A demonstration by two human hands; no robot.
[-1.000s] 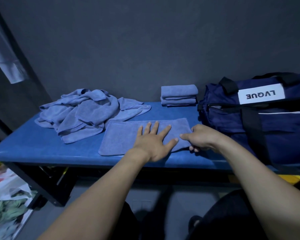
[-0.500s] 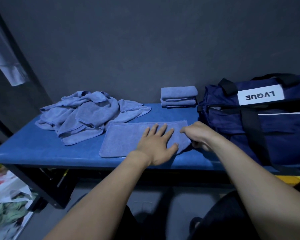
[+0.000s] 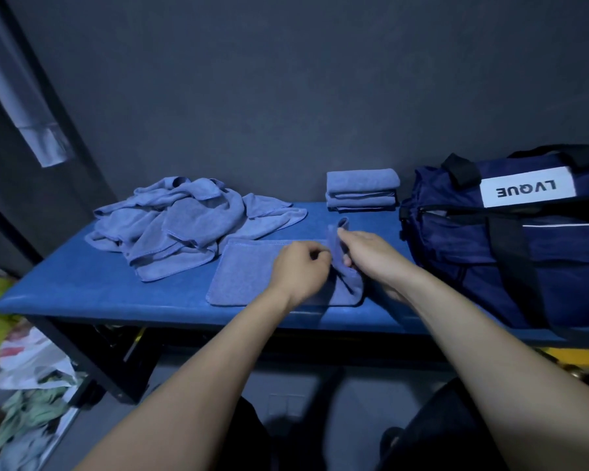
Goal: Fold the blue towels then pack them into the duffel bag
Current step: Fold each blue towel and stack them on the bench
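- A second ago my left hand [image 3: 298,271] lay flat with fingers spread on the towel [image 3: 252,273]. Now its fingers are curled, pinching the cloth at the fold line.
- My right hand [image 3: 366,253] gripped the towel's right edge flat on the tabletop [image 3: 82,287]. That edge now stands raised between the two grips, right grip closed on it.
- Judgement: the next fold has begun, right end to be carried leftward over the half lying left of my left grip.
- Stack [image 3: 361,190] of folded towels sits just beyond the right grip, unchanged.
- Pile [image 3: 184,226] of unfolded towels lies well left of the left grip, untouched.
- Bag [image 3: 510,246] stands right of the right grip. I cannot tell whether its zip is open, and I see no towel in it.
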